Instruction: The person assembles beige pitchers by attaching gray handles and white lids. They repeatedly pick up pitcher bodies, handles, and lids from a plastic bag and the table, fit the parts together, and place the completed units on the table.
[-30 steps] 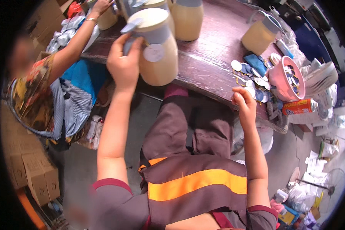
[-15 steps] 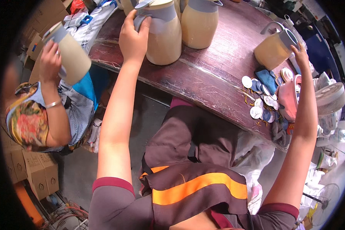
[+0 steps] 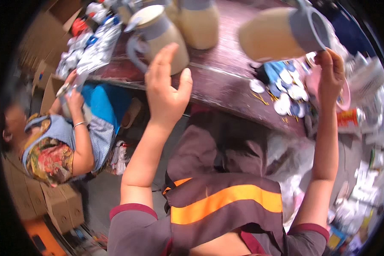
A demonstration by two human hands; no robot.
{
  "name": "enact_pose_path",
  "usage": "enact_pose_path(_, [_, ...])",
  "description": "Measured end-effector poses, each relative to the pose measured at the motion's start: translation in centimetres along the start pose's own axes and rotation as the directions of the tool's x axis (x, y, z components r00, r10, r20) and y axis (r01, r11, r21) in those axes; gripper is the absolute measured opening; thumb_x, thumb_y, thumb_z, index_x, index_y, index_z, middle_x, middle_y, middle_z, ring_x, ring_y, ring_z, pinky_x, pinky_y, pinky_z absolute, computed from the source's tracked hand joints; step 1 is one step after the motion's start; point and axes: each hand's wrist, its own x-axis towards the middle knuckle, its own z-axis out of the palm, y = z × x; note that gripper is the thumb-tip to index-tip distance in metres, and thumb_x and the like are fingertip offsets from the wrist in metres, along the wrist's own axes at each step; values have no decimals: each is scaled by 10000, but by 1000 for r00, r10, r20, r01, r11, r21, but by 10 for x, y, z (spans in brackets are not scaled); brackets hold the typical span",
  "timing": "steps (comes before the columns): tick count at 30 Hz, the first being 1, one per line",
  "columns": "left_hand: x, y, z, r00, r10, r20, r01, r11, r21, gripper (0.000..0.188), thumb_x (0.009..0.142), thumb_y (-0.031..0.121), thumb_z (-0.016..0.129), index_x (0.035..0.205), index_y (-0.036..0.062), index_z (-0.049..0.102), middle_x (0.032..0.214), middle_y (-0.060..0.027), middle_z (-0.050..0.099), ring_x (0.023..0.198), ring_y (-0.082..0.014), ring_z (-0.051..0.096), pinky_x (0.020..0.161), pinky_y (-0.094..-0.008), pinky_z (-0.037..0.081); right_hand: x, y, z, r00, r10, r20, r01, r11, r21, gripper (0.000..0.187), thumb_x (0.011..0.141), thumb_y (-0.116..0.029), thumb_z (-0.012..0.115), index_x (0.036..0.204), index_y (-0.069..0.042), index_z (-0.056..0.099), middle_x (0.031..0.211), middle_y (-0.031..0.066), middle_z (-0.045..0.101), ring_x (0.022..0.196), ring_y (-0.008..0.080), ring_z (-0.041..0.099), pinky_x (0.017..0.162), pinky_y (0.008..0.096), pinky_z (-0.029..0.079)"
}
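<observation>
Your hands are well apart. Right hand [image 3: 332,74]: thumb and fingers pinched at the rim of the lidless jug [image 3: 269,36], beige with a grey collar. It's tipped nearly flat above the table [image 3: 226,77], mouth toward that hand, handle up top. Rim is likely the easy grab: thin edge, nearest you. Can't tell if its body touches the table; blurred.

Left hand [image 3: 168,91]: spread, thumb out, clamped on nothing. It's in front of the lidded jug [image 3: 160,36] near the table edge; contact unclear. That jug's handle [image 3: 134,53] points left, lid on. Another jug [image 3: 198,27] stands behind.

Round tags [image 3: 281,87] with cords lie loose below the tipped jug, probably there for easy reach. Pink basket [image 3: 346,94] is partly behind your right hand. Co-worker at left has both hands [image 3: 75,102] on something pale; can't make it out.
</observation>
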Motion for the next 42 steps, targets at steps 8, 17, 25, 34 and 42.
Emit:
enact_pose_path(8, [-16, 90, -5, 813, -230, 535, 495, 755, -429, 247, 845, -13, 622, 1090, 10, 640, 815, 38, 563, 684, -39, 505, 591, -161, 395, -137, -96, -26, 864, 354, 357, -472, 817, 332, 191, 938, -102, 585, 1095, 5, 606, 989, 58, 645, 839, 113, 635, 754, 245, 513])
enact_pose_path(17, [-85, 110, 5, 628, -151, 763, 444, 875, -191, 281, 715, -69, 554, 978, -11, 632, 824, -43, 631, 781, -85, 568, 722, -219, 453, -391, 89, -189, 21, 999, 33, -341, 38, -939, 246, 843, -238, 623, 935, -17, 680, 936, 168, 667, 827, 251, 655, 741, 354, 523])
enact_pose_path(25, [-104, 107, 21, 515, -186, 837, 511, 850, -126, 295, 690, -37, 543, 970, -6, 630, 836, -52, 628, 779, -115, 585, 729, -235, 457, -550, 176, -209, 399, 913, -89, -158, -27, -987, 211, 867, -153, 515, 908, -56, 698, 978, 181, 686, 895, 332, 676, 746, 473, 549])
enact_pose_path(34, [-98, 110, 27, 460, -153, 875, 524, 842, -128, 229, 745, -29, 614, 972, -6, 630, 860, -33, 620, 792, -98, 564, 723, -223, 437, -538, 121, -230, 519, 854, 32, -545, 360, -757, 221, 872, -196, 592, 980, -31, 692, 928, 153, 690, 880, 323, 662, 805, 362, 514])
enact_pose_path(42, [-118, 126, 13, 526, -49, 849, 438, 871, -221, 277, 690, 20, 626, 965, 54, 648, 813, -100, 652, 722, -215, 639, 674, -281, 487, -250, -49, -116, 386, 838, 385, -920, 322, 222, 263, 949, -335, 568, 982, -81, 628, 851, -56, 574, 769, 22, 500, 622, 180, 378])
